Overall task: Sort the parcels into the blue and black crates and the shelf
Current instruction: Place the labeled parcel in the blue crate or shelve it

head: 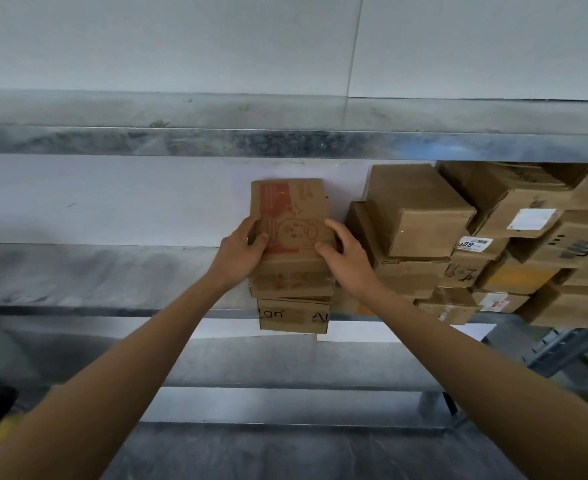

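Galvanised metal shelving fills the view, and two bare forearms reach forward over the shelf. The left hand has its grip closed round the near left edge of a parcel, and the right hand clasps the near right edge with its thumb on top. This parcel is a flat brown cardboard box with a red printed block and a red cartoon outline on its upper face. It lies level, with its long axis running away from the person towards the white wall. It sits on a stack of two boxes on the shelf. Just right stands a pile of cardboard boxes, some with white labels, under the upper shelf.
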